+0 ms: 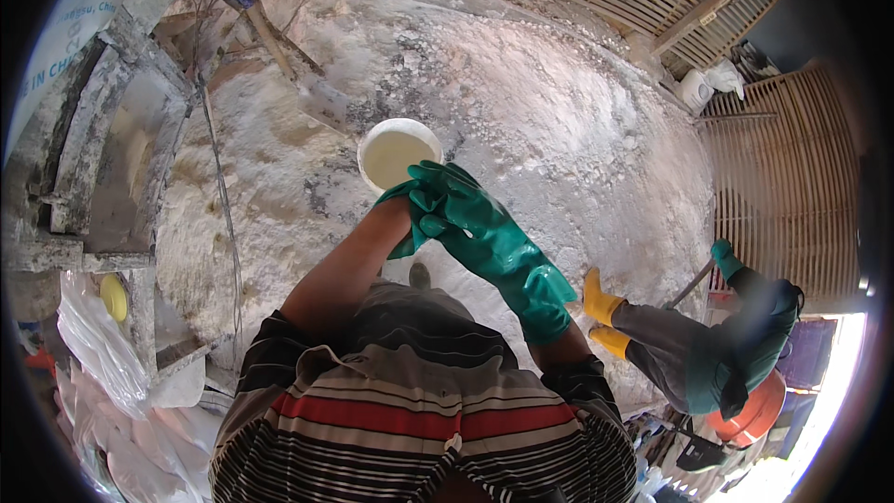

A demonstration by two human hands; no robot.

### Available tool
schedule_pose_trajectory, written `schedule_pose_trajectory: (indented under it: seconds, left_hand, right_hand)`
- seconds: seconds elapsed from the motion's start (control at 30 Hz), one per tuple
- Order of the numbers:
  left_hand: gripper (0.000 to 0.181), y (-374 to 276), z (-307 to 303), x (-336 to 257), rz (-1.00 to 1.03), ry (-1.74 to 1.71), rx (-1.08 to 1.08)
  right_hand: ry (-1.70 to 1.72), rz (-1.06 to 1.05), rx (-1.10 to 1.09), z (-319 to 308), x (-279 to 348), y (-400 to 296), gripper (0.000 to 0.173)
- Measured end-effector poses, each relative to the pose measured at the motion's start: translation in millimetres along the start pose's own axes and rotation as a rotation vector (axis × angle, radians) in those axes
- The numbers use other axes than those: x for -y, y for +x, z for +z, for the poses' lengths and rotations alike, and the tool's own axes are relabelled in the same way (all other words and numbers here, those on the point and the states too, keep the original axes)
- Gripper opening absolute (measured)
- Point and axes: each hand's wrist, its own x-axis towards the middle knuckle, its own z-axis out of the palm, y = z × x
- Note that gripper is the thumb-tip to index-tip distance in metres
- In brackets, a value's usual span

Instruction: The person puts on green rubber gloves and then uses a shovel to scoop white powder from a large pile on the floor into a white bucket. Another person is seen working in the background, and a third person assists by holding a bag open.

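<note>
Both hands meet in front of the body, over the near rim of a white bucket (399, 156) holding pale, cloudy liquid. My right hand (457, 199) wears a long green rubber glove reaching up the forearm, and its fingers close on the green rubber glove (405, 241) at my left hand. My left hand (412, 204) is mostly covered by that bunched glove; its forearm is bare, and its fingers cannot be told apart from the folds and the right hand.
White powdery, lumpy material (552, 84) covers the floor. A shovel (325, 101) stands beyond the bucket to the left. A co-worker (726, 349) in yellow boots holds a long handle at right. A wooden frame (105, 147) and plastic bags (133, 426) lie left; slatted panels (782, 188) stand right.
</note>
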Motion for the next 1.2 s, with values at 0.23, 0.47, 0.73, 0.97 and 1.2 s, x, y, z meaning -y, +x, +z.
schedule_pose_trajectory:
  seconds: [0.23,0.47,0.73,0.97,1.2]
  left_hand:
    - [0.045,-3.1,2.0,37.9,0.121,-0.518,0.072]
    - [0.064,2.8,17.5,63.2,0.464,-1.188,0.281]
    - [0.072,30.0,5.7,18.8,0.539,-1.180,0.070]
    - [0.080,66.5,-36.3,-37.8,0.683,-1.122,-0.090]
    - [0.088,34.4,-50.7,-96.7,0.874,-1.268,-0.140]
  right_hand:
    - [0.504,0.154,-0.146,33.9,-34.9,3.7,0.036]
    - [-0.320,-0.312,0.017,55.2,-39.4,29.5,0.021]
    - [-0.317,-0.154,-0.110,53.3,-25.4,47.0,0.035]
    - [0.105,0.011,-0.382,-1.1,77.5,78.2,0.032]
    - [-0.032,0.453,-0.417,-13.7,18.8,43.6,0.048]
